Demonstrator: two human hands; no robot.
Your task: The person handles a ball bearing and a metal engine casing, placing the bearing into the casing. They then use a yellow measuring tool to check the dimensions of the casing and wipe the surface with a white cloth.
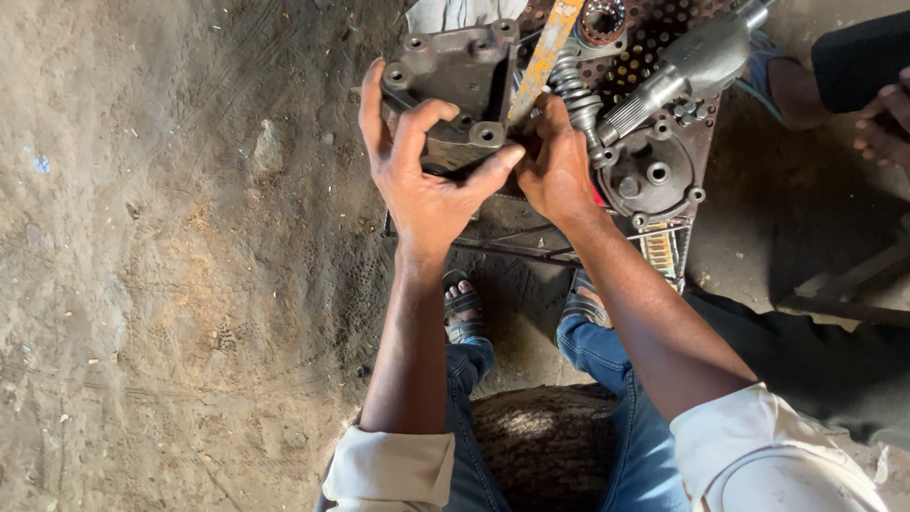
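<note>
The floor (171,284) is bare packed dirt, grey-brown and scuffed, with small stones. A low perforated metal surface (664,28), rusty and dark with oil, stands at the top of the view and carries the parts. On it lie a splined shaft (682,71), a coil spring (573,90), a round flanged cover (654,175) and a bearing (604,17). A yellow bar (545,57) leans across them.

The housing (455,76), a grey casting with bolt holes, sits at the surface's near edge. The left hand (427,180) clasps it, fingers curled over its lower edge. The right hand (559,166) presses against its right side, fingers closed, just beside the spring.
</note>
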